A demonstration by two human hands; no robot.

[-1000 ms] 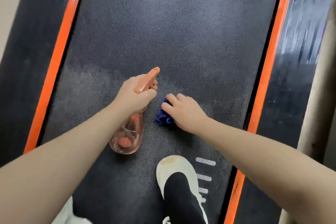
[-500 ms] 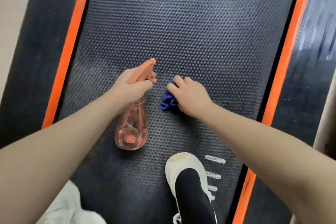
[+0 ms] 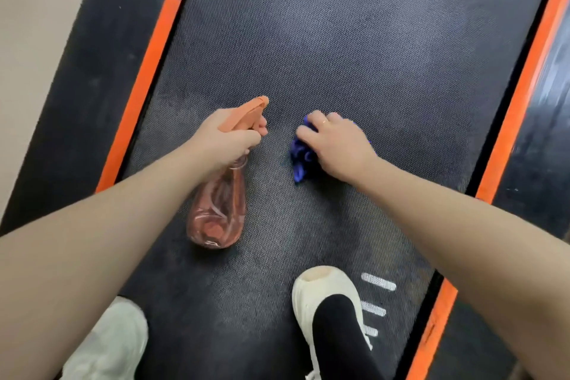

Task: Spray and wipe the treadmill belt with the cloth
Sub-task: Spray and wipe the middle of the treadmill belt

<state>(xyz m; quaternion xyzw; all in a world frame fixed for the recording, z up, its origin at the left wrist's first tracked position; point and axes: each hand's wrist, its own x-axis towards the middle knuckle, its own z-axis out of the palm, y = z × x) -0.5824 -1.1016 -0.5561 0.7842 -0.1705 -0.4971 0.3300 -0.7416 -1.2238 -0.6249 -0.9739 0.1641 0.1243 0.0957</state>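
1. Left hand [image 3: 226,139] is wrapped round the neck of the spray bottle [image 3: 219,210], fingers curled under the orange trigger head [image 3: 246,114]. So the clear pinkish body hangs out below the fist toward the near end of the belt, and the nozzle pokes out past the knuckles toward the far end.
2. Right hand [image 3: 334,145] is bunched over the blue cloth [image 3: 300,157], fingers curled down on it and pressing it onto the treadmill belt [image 3: 354,40]. Most of the cloth is hidden under the palm; only a crumpled bit sticks out on the thumb side, facing the bottle.
3. Both hands sit roughly mid-belt, left hand nearer the left orange strip [image 3: 148,71], right hand about centre, a small gap of bare belt between them.
4. Can't tell if the bottle's base actually touches the belt or just hangs over it.
5. Near end of the belt: a white shoe [image 3: 324,293] with a black sock, just beside three white stripe marks [image 3: 377,282] by the right orange strip [image 3: 521,95]. Another white shoe [image 3: 114,342] at the near left corner.
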